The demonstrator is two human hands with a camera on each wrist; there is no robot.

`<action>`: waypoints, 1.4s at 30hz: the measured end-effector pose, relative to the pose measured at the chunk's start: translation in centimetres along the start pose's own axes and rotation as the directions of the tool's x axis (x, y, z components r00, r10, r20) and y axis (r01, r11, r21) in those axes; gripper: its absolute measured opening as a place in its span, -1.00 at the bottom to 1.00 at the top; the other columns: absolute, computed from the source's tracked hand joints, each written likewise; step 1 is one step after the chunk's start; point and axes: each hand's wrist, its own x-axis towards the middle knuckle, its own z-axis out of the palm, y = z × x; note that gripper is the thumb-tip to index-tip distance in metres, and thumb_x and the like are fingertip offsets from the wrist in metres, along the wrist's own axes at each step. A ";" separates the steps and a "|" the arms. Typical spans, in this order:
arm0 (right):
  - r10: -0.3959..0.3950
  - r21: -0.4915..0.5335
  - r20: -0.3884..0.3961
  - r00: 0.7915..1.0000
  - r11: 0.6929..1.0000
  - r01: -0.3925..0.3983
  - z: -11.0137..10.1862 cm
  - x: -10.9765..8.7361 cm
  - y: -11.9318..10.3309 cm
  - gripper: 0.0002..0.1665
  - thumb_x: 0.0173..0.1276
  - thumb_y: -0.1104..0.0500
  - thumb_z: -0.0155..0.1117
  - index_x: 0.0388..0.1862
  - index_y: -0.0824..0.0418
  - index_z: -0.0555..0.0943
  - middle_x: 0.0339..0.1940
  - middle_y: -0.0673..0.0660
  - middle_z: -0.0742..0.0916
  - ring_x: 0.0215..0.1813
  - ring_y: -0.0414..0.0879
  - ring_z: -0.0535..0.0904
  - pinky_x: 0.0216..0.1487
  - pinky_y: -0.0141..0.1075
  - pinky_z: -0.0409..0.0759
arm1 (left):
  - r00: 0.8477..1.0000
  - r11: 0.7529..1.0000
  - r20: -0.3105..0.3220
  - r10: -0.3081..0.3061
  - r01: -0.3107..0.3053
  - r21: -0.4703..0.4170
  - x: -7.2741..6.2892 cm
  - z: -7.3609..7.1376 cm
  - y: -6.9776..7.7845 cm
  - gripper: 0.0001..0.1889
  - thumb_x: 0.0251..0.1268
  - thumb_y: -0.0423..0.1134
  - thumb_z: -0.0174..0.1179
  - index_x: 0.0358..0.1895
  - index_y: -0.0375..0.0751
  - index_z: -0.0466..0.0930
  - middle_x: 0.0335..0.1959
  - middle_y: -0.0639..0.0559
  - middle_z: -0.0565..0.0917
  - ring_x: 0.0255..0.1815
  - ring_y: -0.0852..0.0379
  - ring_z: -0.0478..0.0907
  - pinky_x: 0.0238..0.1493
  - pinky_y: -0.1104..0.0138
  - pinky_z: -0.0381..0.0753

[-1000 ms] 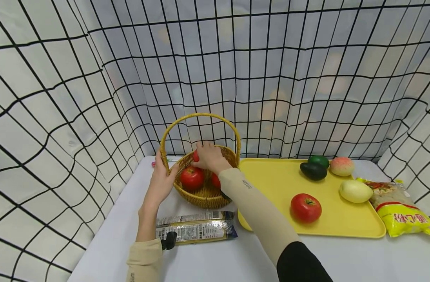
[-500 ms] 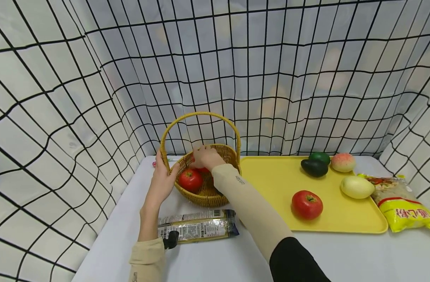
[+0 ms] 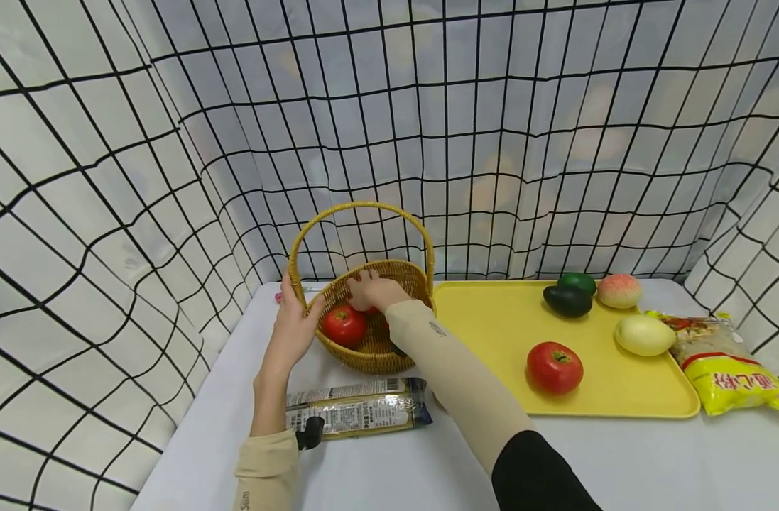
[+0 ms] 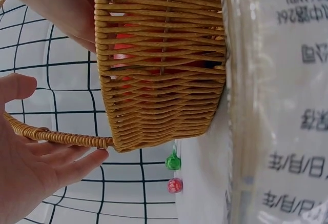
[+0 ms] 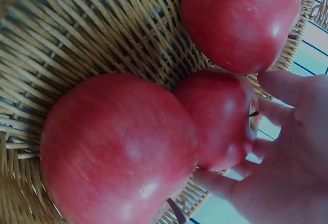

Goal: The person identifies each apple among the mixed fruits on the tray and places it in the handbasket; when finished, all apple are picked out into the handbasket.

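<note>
Right hand is down inside the honey-brown woven wicker basket, fingers spread loosely around the stem end of a round, glossy red apple; can't tell if they bear its weight. That apple sits between two other red apples in the basket. Left hand is at the left base of the arched wicker handle: fingers extended along it, thumb held apart, wide. Flat gold-and-white plastic packet lies just in front of the basket. To the right: yellow rectangular tray with a red apple-shaped fruit toward its front, and a blackish oval avocado toward the back.
</note>
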 end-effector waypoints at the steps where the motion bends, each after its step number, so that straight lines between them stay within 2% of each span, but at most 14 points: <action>1: 0.016 0.007 -0.004 1.000 1.000 -0.016 0.1 -0.1 0.0 -0.27 0.67 -0.07 -0.06 0.72 -0.06 0.04 0.76 0.12 0.01 0.77 0.09 -0.13 0.69 0.05 0.13 | 1.000 1.000 0.000 0.003 -0.003 -0.001 0.0 0.0 0.0 -0.06 0.62 0.05 -0.06 0.66 -0.06 -0.60 0.66 -0.42 -0.03 0.65 -0.40 0.04 0.55 -0.30 0.15; 4: 0.059 0.019 -0.024 0.998 0.998 -0.059 0.2 -0.3 0.0 -0.25 0.66 -0.05 -0.03 0.72 -0.03 0.04 0.75 0.17 0.01 0.75 0.15 -0.06 0.61 0.07 0.28 | 1.000 1.000 0.000 0.012 -0.012 -0.003 0.1 0.0 0.1 -0.06 0.63 0.04 -0.06 0.66 -0.08 -0.60 0.67 -0.42 -0.03 0.66 -0.39 0.02 0.56 -0.30 0.13; 7: 0.112 0.024 -0.021 0.994 0.994 -0.111 0.2 -0.6 -0.2 -0.19 0.66 -0.09 -0.02 0.73 0.00 -0.04 0.74 0.23 0.04 0.72 0.18 0.06 0.57 0.03 0.36 | 1.000 1.000 0.008 0.010 -0.010 -0.008 0.1 0.0 0.2 -0.06 0.63 0.04 -0.07 0.66 -0.04 -0.62 0.67 -0.42 -0.04 0.67 -0.39 0.00 0.56 -0.30 0.11; 12: 0.180 -0.002 0.022 0.983 0.984 -0.180 -0.2 -0.9 -0.5 -0.12 0.65 -0.21 -0.07 0.75 -0.02 -0.16 0.74 0.22 0.10 0.68 0.11 0.20 0.58 -0.07 0.36 | 1.000 1.000 0.015 -0.001 0.002 -0.009 0.0 -0.2 0.2 -0.06 0.63 0.06 -0.07 0.66 -0.04 -0.62 0.67 -0.41 -0.06 0.67 -0.39 -0.01 0.56 -0.30 0.11; 16: 0.181 -0.029 0.059 0.982 0.983 -0.180 -0.6 -1.2 -0.3 -0.13 0.66 -0.22 -0.11 0.75 -0.05 -0.17 0.75 0.16 0.07 0.70 0.07 0.16 0.60 -0.06 0.32 | 1.000 1.000 0.022 -0.013 0.013 -0.005 -0.1 -0.2 0.4 -0.05 0.63 0.06 -0.07 0.65 -0.05 -0.64 0.68 -0.41 -0.09 0.67 -0.41 -0.02 0.56 -0.31 0.11; 19: 0.182 -0.048 0.052 0.982 0.983 -0.180 -0.7 -1.4 0.0 -0.16 0.67 -0.17 -0.12 0.75 -0.04 -0.15 0.75 0.14 0.06 0.72 0.07 0.11 0.64 -0.08 0.25 | 1.000 1.000 0.028 -0.014 0.014 -0.010 0.0 0.0 0.5 -0.05 0.63 0.06 -0.07 0.65 -0.04 -0.64 0.68 -0.41 -0.09 0.66 -0.42 -0.02 0.56 -0.31 0.10; 23: 0.147 -0.050 0.009 0.989 0.988 -0.147 -0.8 -1.5 0.6 -0.20 0.66 -0.10 -0.10 0.74 0.01 -0.06 0.74 0.14 0.14 0.73 0.09 0.06 0.69 -0.11 0.14 | 0.999 1.000 0.034 0.000 0.000 -0.010 0.0 0.0 0.4 -0.03 0.62 0.09 -0.06 0.65 -0.04 -0.65 0.66 -0.44 -0.07 0.65 -0.45 0.01 0.54 -0.33 0.12; 28: 0.029 -0.030 -0.041 0.999 0.999 -0.030 0.1 -2.2 1.9 -0.26 0.66 -0.11 -0.05 0.70 0.00 0.09 0.71 0.14 0.23 0.73 0.10 0.05 0.70 -0.05 0.09 | 0.999 1.000 0.042 0.018 -0.018 -0.011 0.1 -0.3 0.1 -0.02 0.62 0.08 -0.05 0.65 -0.06 -0.66 0.65 -0.48 -0.05 0.64 -0.45 0.02 0.56 -0.31 0.11; 31: -0.035 -0.078 -0.093 0.995 0.997 0.028 1.1 -3.4 2.8 -0.28 0.65 -0.14 -0.03 0.68 0.01 0.17 0.69 0.11 0.27 0.73 0.09 0.06 0.70 -0.01 0.09 | 0.999 1.000 0.045 0.028 -0.027 -0.013 0.1 -0.3 0.0 -0.03 0.63 0.06 -0.06 0.64 -0.09 -0.66 0.65 -0.50 -0.06 0.65 -0.45 0.00 0.57 -0.30 0.08; 35: -0.094 -0.084 -0.173 0.980 0.993 0.080 2.5 -5.8 4.5 -0.28 0.65 -0.15 -0.02 0.67 0.05 0.20 0.67 0.13 0.31 0.73 0.11 0.06 0.70 0.03 0.08 | 0.998 0.999 0.048 0.037 -0.036 -0.019 0.0 -0.1 0.0 -0.04 0.63 0.04 -0.06 0.65 -0.11 -0.65 0.64 -0.52 -0.04 0.64 -0.46 0.01 0.57 -0.30 0.09; 42: -0.144 0.052 -0.338 0.930 0.984 0.171 3.9 -10.6 8.6 -0.38 0.63 -0.07 0.07 0.55 0.14 0.38 0.58 0.28 0.40 0.69 0.25 0.11 0.66 0.16 0.11 | 0.998 0.998 0.031 0.055 -0.055 -0.012 0.0 -0.3 0.0 -0.06 0.64 -0.02 -0.06 0.65 -0.10 -0.64 0.63 -0.52 -0.04 0.64 -0.47 0.00 0.56 -0.32 0.08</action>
